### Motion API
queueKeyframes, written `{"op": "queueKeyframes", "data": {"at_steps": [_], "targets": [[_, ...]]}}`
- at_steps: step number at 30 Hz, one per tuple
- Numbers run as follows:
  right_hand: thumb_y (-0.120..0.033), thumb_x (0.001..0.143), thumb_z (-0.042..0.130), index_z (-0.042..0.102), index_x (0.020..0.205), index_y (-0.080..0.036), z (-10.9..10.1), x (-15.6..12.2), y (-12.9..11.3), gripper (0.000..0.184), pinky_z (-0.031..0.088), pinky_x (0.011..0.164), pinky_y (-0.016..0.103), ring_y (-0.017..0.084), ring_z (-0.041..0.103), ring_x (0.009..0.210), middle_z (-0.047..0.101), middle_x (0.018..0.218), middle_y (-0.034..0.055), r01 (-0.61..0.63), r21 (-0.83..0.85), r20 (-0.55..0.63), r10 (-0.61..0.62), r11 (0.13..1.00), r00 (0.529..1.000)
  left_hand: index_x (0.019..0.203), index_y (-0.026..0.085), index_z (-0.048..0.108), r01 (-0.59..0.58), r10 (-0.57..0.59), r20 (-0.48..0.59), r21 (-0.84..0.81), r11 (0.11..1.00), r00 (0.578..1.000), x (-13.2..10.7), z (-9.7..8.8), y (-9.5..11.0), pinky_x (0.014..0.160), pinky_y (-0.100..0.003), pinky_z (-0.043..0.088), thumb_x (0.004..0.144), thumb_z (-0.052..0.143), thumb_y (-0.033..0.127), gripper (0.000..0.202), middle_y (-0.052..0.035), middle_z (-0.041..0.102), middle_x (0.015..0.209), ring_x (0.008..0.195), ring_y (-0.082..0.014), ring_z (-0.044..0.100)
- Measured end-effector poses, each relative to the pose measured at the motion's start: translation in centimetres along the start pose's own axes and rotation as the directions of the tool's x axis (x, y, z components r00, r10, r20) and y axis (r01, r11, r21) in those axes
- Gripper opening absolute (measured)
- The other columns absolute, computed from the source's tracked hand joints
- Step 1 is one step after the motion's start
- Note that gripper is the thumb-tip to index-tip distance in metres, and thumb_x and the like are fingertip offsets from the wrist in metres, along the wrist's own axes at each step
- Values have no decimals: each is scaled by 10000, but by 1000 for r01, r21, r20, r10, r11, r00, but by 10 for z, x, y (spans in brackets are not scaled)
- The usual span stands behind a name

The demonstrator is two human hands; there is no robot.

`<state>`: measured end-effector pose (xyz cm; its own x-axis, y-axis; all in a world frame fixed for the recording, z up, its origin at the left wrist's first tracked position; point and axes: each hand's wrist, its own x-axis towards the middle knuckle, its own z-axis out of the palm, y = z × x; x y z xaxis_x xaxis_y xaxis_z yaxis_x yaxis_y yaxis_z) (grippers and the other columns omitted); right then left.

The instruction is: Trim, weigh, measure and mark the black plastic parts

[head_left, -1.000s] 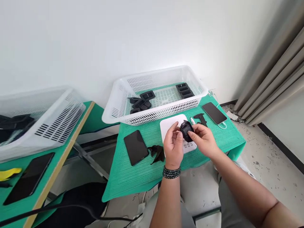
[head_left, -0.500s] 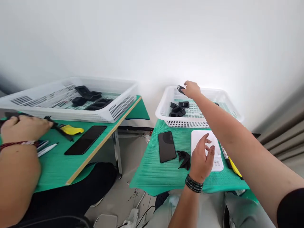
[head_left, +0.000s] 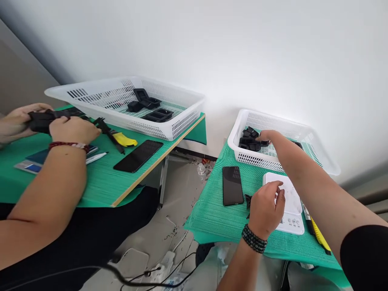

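Note:
My right hand [head_left: 268, 136] reaches down into the white plastic basket [head_left: 257, 160], its fingers bent around a black plastic part [head_left: 263, 143] beside several other black parts [head_left: 249, 144]. The fingertips are partly hidden. My left hand [head_left: 266, 208] hovers over the lower left of a white digital scale [head_left: 289, 194], holding nothing, with thumb and fingers loosely bent and apart. A small crumpled black piece [head_left: 248, 201] lies left of that hand, partly covered by it. Next to it is a black phone [head_left: 233, 186].
A marker [head_left: 308, 220] and a yellow-handled tool [head_left: 320, 236] lie right of the scale. On the left table [head_left: 133, 182], a co-worker's hands [head_left: 72, 129] hold a black part near another basket [head_left: 182, 123], calipers [head_left: 109, 135] and a phone [head_left: 138, 155]. Cables [head_left: 169, 262] run across the floor.
My right hand has lowered the black part from above the basket to the pile inside. My left hand stays by the scale. The view has shifted left, showing both co-worker's hands.

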<state>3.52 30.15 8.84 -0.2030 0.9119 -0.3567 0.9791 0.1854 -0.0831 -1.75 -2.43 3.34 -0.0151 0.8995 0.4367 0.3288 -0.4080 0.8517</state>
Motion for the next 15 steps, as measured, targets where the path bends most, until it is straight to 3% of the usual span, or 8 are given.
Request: {"op": "queueKeyframes", "data": {"at_steps": [3, 7, 9, 12, 13, 15], "targets": [[-241, 877, 785, 741, 1005, -111, -3, -12, 1, 188, 576, 820, 388, 230, 716, 875, 751, 930, 102, -18, 33, -9, 19, 999, 1000, 1211, 171, 689, 2, -2, 18, -15, 1000, 1000, 0, -3, 3, 796, -390, 601, 1038, 445, 305, 328, -104, 767, 989, 884, -239, 725], [-90, 841, 726, 746, 983, -88, -21, -41, -1, 143, 539, 852, 370, 256, 691, 982, 747, 991, 152, 50, 131, -223, -20, 990, 975, 1171, 183, 703, 49, -51, -24, -69, 996, 998, 2, -11, 6, 747, -355, 586, 1037, 465, 345, 318, -94, 753, 931, 848, -228, 717], [-52, 844, 657, 745, 1034, -87, -29, -69, 2, 213, 515, 792, 322, 232, 683, 941, 746, 995, 146, 126, 208, -330, -52, 970, 943, 1206, 183, 688, 70, -76, -44, -117, 991, 996, 3, -15, 4, 694, -334, 570, 1041, 464, 373, 337, -92, 743, 915, 821, -221, 707], [-159, 926, 561, 718, 1133, -142, -21, -133, 17, 261, 479, 636, 256, 138, 638, 722, 729, 888, 61, 228, 336, -416, -73, 914, 907, 1409, 198, 577, 60, -80, -90, -204, 977, 993, 5, -20, 0, 608, -285, 538, 1046, 476, 433, 443, -101, 729, 1010, 770, -186, 678], [-218, 931, 555, 715, 1102, -160, -11, -158, 25, 242, 457, 578, 242, 116, 597, 639, 706, 822, 30, 268, 402, -439, -73, 875, 896, 1473, 213, 522, 41, -70, -121, -225, 973, 990, 6, -22, -2, 598, -271, 532, 1039, 496, 443, 491, -112, 719, 1077, 773, -174, 670], [-331, 833, 676, 718, 925, -162, 18, -209, 41, 197, 391, 471, 232, 96, 506, 507, 643, 676, -8, 416, 703, -462, -73, 577, 884, 1549, 241, 436, -2, -40, -165, -245, 969, 986, 7, -24, -7, 639, -265, 551, 1018, 551, 446, 580, -144, 675, 1233, 834, -167, 669]]}}
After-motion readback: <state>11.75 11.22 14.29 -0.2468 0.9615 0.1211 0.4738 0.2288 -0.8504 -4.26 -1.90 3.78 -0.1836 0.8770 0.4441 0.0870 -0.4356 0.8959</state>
